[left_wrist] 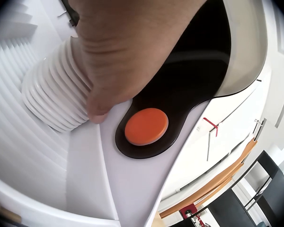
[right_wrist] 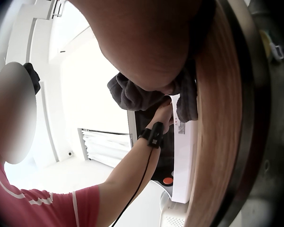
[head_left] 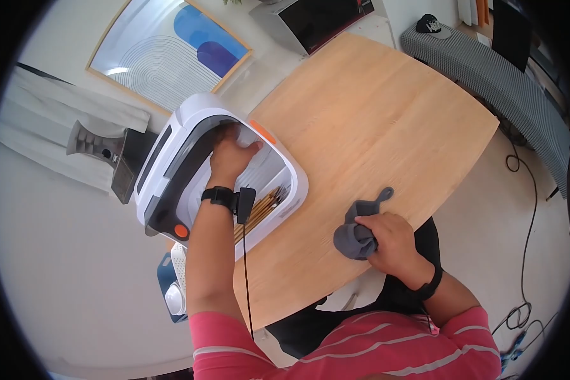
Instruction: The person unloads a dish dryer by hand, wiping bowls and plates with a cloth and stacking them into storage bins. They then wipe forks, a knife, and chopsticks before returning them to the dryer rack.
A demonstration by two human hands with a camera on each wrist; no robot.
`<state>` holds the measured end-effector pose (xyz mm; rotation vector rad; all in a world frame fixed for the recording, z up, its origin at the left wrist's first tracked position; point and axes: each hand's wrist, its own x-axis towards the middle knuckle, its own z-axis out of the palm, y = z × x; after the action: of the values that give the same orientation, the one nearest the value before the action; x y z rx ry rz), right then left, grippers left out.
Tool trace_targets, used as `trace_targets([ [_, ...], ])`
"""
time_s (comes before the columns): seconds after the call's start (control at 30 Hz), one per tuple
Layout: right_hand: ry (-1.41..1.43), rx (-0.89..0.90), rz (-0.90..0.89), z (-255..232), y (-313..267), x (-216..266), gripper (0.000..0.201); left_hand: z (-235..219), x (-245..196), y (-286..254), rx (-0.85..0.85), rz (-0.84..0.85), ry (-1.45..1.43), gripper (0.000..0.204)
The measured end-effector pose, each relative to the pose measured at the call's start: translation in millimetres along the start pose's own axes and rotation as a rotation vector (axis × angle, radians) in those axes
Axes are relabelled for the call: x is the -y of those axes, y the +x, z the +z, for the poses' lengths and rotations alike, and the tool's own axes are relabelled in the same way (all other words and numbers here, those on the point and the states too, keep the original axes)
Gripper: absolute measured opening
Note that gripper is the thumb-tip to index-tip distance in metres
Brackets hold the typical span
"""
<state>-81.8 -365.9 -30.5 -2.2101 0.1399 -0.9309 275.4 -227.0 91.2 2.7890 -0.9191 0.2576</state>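
Reaching: left hand in box, fingers hidden, can't tell grip | right hand grips cloth | likely needs wrist clearance

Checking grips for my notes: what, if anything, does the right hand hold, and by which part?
The right hand grips the grey cloth by its bunched part; a narrow end sticks out.

You can read no full word, brand or number here. White lettering stands on the front of the dark cap, too small for you to make out. Small dark print also shows on the side of the white container, but you cannot read it.
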Motion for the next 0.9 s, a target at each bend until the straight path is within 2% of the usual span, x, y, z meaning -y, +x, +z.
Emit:
trace_targets([
  [0.07,-0.003,0.01,0.006,1,0,0,0.054,0,2,-8,-0.039,0.018,-0.075,0.077],
  [0.13,-0.003,0.029,0.004,0,0,2,0.054,-3,6,-25,-0.163,0.102,-0.089,0.062],
  [0.17,-0.013,0.042,0.028,0,0,3,0.053,-8,9,-39,-0.174,0.087,-0.093,0.062],
  [0.23,-0.019,0.068,0.033,0,1,5,0.052,-26,12,-79,-0.131,0.163,-0.27,0.05],
  [0.27,-0.033,0.057,0.053,0,2,6,0.051,-35,13,-102,-0.147,0.16,-0.318,0.036],
  [0.3,-0.044,0.049,0.072,2,3,8,0.049,-47,17,-126,-0.16,0.138,-0.317,0.036],
  [0.37,-0.059,0.072,0.082,2,4,11,0.049,-72,35,-172,-0.004,-0.058,-0.467,0.026],
  [0.43,-0.068,0.099,0.085,3,6,14,0.048,-96,67,-216,-0.03,-0.19,-0.466,0.019],
  [0.5,-0.148,0.108,0.093,5,9,18,0.047,-109,124,-255,-0.175,-0.342,-0.514,0.017],
  [0.57,-0.185,0.15,0.082,11,12,25,0.047,-140,165,-292,-0.232,-0.509,-0.276,0.02],
  [0.6,-0.163,0.168,0.076,19,11,28,0.046,-151,185,-312,-0.258,-0.56,-0.253,0.02],
  [0.67,-0.115,0.211,0.041,39,10,42,0.046,-163,228,-349,-0.208,-0.677,0.16,0.03],
  [0.7,-0.118,0.241,0.015,48,8,50,0.046,-164,244,-365,-0.22,-0.715,0.171,0.03],
  [0.77,-0.119,0.277,-0.028,62,5,64,0.045,-160,270,-388,-0.072,-0.852,0.248,0.042],
  [0.9,-0.071,0.337,-0.071,76,-1,86,0.046,-150,283,-402,0.03,-1.016,0.189,0.048],
])
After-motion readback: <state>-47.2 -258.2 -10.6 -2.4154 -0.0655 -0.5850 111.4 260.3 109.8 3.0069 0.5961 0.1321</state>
